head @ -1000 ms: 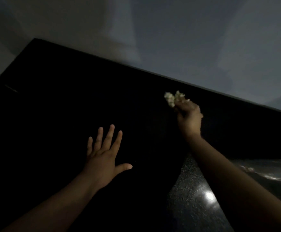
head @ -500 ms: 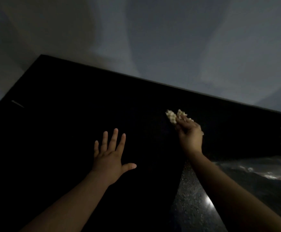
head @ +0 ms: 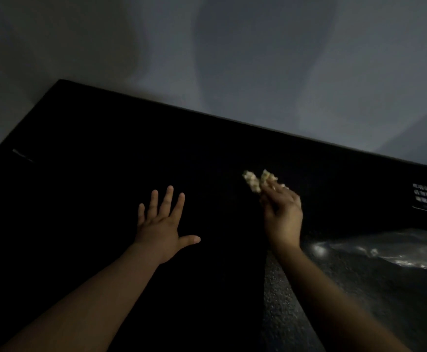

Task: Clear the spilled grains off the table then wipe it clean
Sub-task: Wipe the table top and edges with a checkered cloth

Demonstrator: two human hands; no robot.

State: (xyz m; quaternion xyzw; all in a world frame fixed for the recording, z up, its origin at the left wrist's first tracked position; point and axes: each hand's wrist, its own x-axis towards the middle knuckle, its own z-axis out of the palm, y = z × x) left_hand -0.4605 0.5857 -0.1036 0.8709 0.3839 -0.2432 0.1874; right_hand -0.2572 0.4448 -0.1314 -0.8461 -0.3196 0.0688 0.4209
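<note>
The scene is very dark. My right hand [head: 282, 214] pinches a crumpled pale wad [head: 254, 181], cloth or paper, at its fingertips, over the black table [head: 105, 161]. My left hand [head: 163, 222] lies flat on the table with its fingers spread, about a hand's width left of the right one. No grains can be made out on the dark surface.
A grey wall [head: 232, 59] rises behind the table's far edge. At the right lies a speckled dark surface with a shiny clear plastic sheet [head: 398, 252]. A small white-lettered label [head: 426, 198] shows at the far right.
The view has tilted, so both hands sit lower in the frame. My right hand with the wad has drawn slightly nearer; my left hand stays flat on the table.
</note>
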